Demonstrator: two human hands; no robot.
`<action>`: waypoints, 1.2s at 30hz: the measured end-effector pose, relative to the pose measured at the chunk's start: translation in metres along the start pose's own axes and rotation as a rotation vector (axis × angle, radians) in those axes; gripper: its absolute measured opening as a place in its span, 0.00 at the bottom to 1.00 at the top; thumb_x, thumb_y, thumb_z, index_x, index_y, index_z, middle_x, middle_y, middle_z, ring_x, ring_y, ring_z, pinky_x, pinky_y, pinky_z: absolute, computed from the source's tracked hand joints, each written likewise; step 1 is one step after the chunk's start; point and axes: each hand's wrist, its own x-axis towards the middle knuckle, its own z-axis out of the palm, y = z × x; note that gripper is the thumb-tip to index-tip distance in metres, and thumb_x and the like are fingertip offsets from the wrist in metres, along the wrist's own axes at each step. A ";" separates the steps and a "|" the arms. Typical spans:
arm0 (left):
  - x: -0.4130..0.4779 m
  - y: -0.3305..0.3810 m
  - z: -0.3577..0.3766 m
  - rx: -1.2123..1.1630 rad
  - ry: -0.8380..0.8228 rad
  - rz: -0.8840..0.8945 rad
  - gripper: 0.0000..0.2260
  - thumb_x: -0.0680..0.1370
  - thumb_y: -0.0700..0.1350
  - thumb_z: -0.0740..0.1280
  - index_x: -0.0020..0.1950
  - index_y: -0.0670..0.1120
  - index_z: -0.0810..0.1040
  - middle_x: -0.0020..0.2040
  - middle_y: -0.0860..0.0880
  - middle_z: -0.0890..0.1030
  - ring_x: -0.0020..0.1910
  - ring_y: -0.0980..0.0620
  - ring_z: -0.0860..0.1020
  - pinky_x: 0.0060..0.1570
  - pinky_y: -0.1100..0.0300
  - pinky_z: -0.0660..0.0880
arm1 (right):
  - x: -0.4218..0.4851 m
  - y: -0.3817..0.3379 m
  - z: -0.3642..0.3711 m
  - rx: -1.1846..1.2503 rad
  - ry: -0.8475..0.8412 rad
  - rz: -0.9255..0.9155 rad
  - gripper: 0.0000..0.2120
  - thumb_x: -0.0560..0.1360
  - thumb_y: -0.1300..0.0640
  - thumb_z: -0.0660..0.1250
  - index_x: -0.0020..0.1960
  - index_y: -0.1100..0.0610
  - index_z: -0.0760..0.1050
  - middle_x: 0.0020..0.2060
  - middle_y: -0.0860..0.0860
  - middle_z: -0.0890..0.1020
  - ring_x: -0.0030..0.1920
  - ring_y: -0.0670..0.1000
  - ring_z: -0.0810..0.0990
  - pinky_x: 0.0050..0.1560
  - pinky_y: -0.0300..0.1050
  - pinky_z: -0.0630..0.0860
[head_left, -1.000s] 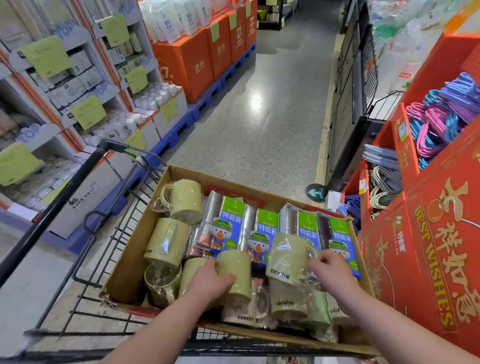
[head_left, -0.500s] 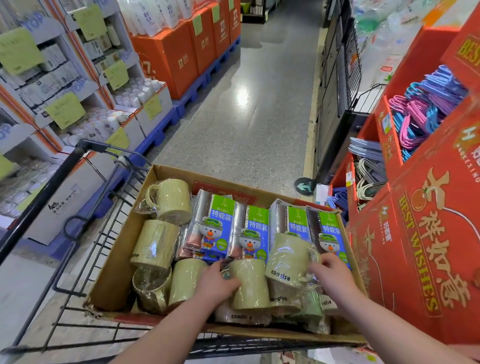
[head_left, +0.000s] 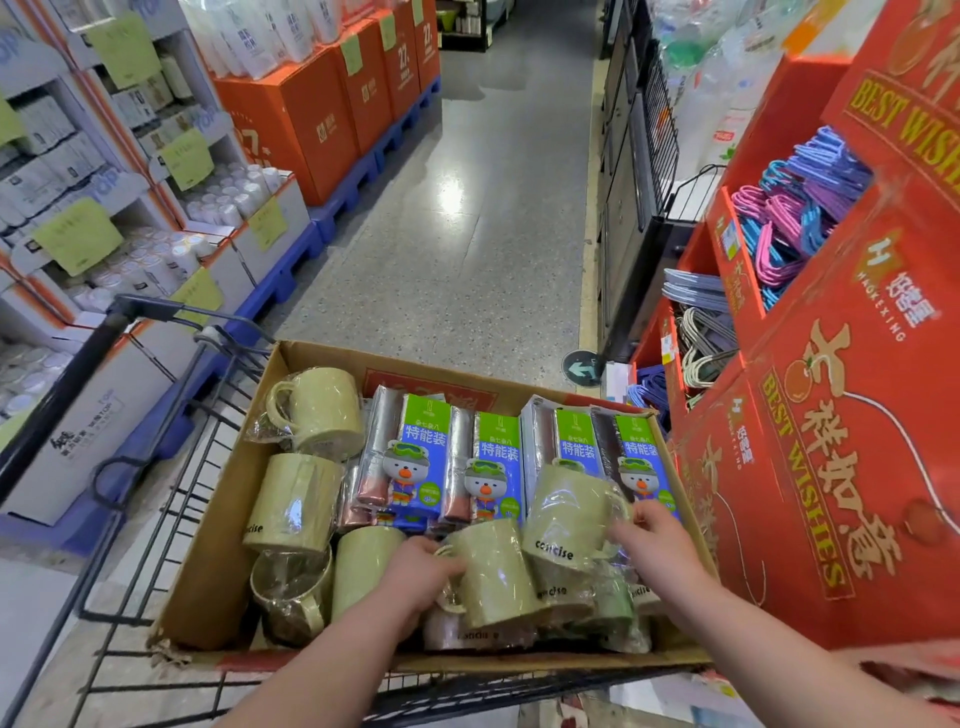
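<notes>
- My left grip (head_left: 415, 569) is curled on the left side of a green mug (head_left: 496, 574), near middle of the cardboard box (head_left: 218, 545).
- My right grip (head_left: 657, 543) is pinching a wrapped mug (head_left: 569, 514), which touches the first mug on its right.
- The box sits in a wire cart (head_left: 156, 519).

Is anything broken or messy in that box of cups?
Nothing looks broken. The cardboard box is torn and frayed at its near left corner, and the wrapped green mugs lie tipped on their sides, piled every which way, not in rows.
</notes>
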 end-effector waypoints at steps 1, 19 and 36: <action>-0.001 -0.001 -0.001 0.013 0.009 0.004 0.08 0.71 0.39 0.73 0.46 0.43 0.75 0.43 0.44 0.79 0.39 0.49 0.75 0.33 0.60 0.69 | -0.002 0.000 0.000 -0.001 0.003 -0.006 0.09 0.75 0.65 0.63 0.39 0.58 0.64 0.33 0.54 0.66 0.31 0.51 0.65 0.27 0.41 0.64; -0.065 0.001 -0.013 0.201 0.029 0.485 0.06 0.74 0.41 0.70 0.43 0.44 0.73 0.37 0.49 0.76 0.38 0.49 0.73 0.34 0.59 0.67 | -0.085 0.037 -0.005 0.069 0.286 -0.113 0.03 0.72 0.66 0.69 0.43 0.61 0.75 0.36 0.53 0.75 0.39 0.54 0.73 0.39 0.45 0.68; -0.154 0.006 0.101 0.214 -0.058 0.720 0.09 0.73 0.40 0.71 0.39 0.46 0.71 0.35 0.50 0.72 0.38 0.48 0.70 0.35 0.57 0.63 | -0.172 0.127 -0.112 0.197 0.493 -0.203 0.10 0.72 0.68 0.69 0.38 0.56 0.72 0.32 0.51 0.75 0.35 0.51 0.73 0.35 0.40 0.69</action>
